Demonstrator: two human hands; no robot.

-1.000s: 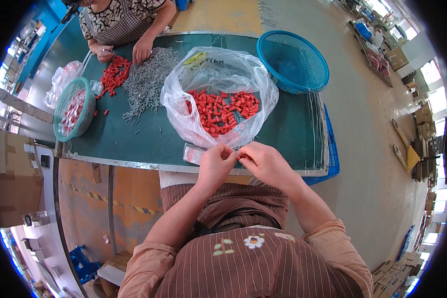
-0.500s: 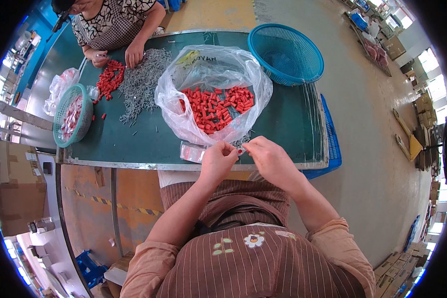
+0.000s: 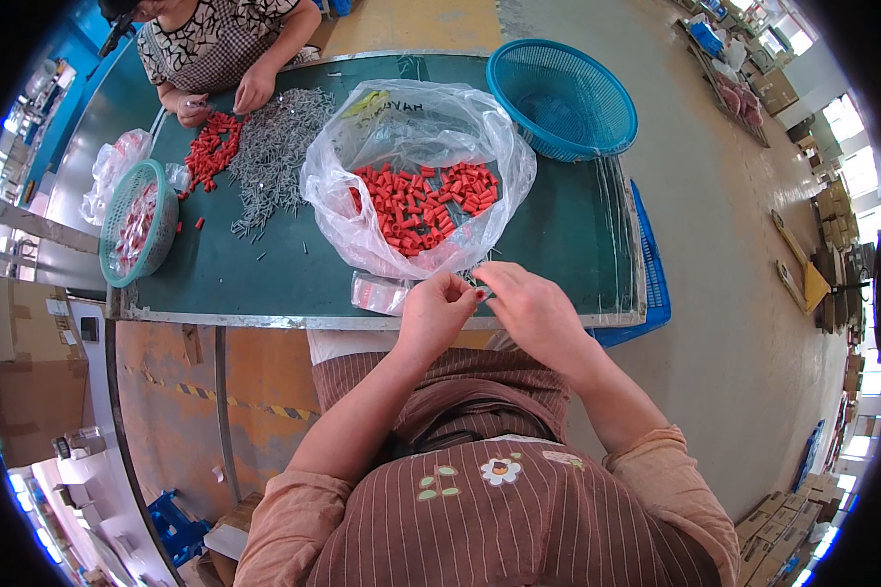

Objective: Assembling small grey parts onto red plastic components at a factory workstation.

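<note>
Green covers the tabletop, worn along its edges, with a workshop floor around it. Nearest me, the left hand pinches narrowly at a small red piece above the table's front edge; the right hand has its fingers right beside it, but I can't tell what they grip. Just past the left hand lie flat clear packets. I'd judge the work partway along: bagged pieces fill the mint basket, while plenty of loose red pieces sit in the big plastic bag, and grey pins spread beyond, beside a red pile under a co-worker's hands. The piece between the hands is only a red speck to me, mostly hidden; those in the bag look short, bright and tube-like, jumbled every way.
</note>
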